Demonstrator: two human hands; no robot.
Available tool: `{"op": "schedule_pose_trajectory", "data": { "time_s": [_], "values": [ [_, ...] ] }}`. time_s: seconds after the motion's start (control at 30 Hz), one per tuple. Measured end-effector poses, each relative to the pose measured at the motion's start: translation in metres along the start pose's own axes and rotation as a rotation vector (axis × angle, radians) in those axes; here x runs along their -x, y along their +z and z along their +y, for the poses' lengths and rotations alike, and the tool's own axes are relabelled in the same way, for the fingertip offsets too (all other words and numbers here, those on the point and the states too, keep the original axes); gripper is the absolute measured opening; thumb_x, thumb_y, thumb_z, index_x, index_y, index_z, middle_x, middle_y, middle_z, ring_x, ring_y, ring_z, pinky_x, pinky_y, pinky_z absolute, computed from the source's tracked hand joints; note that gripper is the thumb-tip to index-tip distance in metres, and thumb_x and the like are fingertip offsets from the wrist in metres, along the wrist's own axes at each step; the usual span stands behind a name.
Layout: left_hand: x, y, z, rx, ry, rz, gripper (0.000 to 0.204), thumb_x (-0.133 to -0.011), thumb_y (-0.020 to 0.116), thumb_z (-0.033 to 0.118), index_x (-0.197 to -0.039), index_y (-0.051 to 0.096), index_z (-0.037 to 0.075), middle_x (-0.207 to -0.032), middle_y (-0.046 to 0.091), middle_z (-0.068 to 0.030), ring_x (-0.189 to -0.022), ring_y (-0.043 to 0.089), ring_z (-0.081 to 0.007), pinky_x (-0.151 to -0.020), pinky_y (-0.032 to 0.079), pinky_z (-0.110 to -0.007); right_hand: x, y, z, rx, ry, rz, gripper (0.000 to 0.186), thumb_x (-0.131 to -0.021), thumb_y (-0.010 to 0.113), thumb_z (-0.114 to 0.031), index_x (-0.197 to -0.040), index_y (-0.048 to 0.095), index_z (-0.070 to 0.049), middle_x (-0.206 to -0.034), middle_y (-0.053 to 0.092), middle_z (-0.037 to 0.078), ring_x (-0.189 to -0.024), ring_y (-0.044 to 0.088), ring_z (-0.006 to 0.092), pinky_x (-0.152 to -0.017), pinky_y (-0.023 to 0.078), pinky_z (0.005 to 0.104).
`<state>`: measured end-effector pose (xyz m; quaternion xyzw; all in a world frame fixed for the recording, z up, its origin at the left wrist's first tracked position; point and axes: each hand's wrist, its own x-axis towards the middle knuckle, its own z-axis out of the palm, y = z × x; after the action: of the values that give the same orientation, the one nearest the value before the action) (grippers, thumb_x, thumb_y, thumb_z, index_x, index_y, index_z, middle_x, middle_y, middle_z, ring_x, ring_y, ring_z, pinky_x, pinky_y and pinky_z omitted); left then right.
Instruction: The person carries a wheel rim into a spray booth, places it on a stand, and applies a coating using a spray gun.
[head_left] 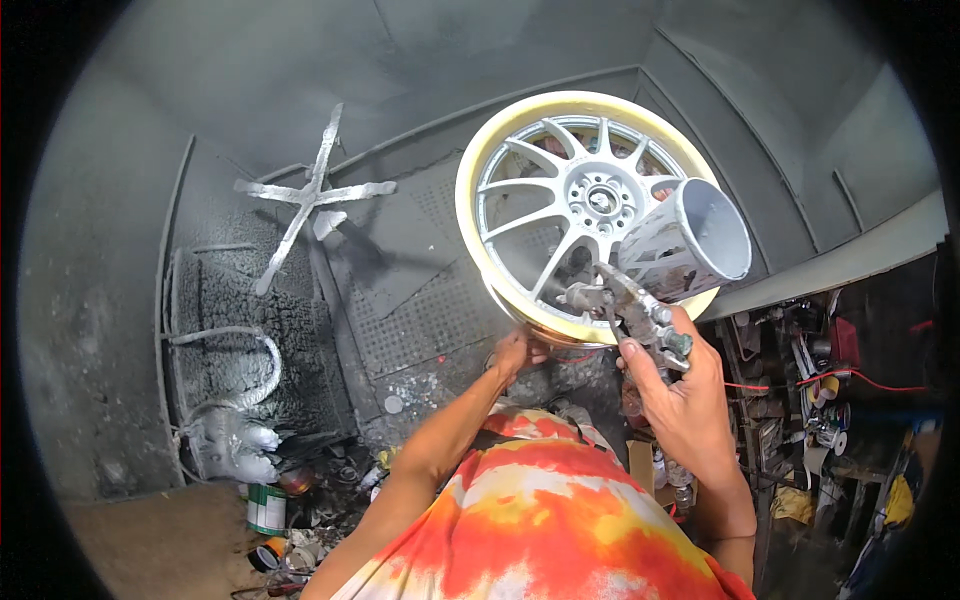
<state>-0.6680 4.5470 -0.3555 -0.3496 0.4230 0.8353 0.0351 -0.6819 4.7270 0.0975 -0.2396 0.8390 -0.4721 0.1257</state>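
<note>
My right hand (685, 395) is wrapped round a metal spray gun (645, 315) with a large grey-spattered paint cup (665, 245) on top. The gun's nozzle points left, over the lower part of a silver multi-spoke car wheel (603, 200). Pale yellow covers the wheel's outer lip, and the cup hides part of its right side. At the wheel's near edge, my left hand (518, 354) has its fingers curled in, close against the underside of the lip. Whatever these fingers may hold is hidden.
A paint-crusted cross-shaped stand (315, 193) rises at the left. Below it are a coated dark filter panel (270, 340) and a curved hose (265, 365). Grey walls enclose the far side. A green-and-white can (266, 510) stands lower left; cluttered shelves (820, 430) and a red cord (870, 378) lie right.
</note>
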Motion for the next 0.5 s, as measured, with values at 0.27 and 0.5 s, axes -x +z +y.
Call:
{"op": "schedule_pose_trajectory", "data": {
  "time_s": [0.27,0.5],
  "values": [
    [0.021,0.047,-0.025,-0.044,-0.241,-0.26,0.06,-0.11,0.06,0.047,-0.147,0.055,0.0,-0.126,0.07,-0.0209,-0.112,0.073,-0.0331,-0.1,0.061,-0.048,0.018,-0.01,0.011,0.148,0.014,0.162,0.032,-0.102,0.071,-0.01,-0.13,0.064,0.004,-0.109,0.072,0.022,-0.098,0.072,0.0355,-0.09,0.054,0.0405],
    [-0.007,-0.01,-0.042,-0.192,-0.254,-0.262,0.042,-0.104,0.063,0.032,-0.13,0.065,-0.001,-0.111,0.075,-0.0171,-0.096,0.076,-0.0245,-0.081,0.065,-0.037,0.028,-0.027,0.019,0.046,0.09,0.365,0.028,-0.102,0.069,-0.008,-0.128,0.065,0.002,-0.091,0.07,0.011,-0.082,0.065,0.0182,-0.078,0.053,0.0365]
  ]
}}
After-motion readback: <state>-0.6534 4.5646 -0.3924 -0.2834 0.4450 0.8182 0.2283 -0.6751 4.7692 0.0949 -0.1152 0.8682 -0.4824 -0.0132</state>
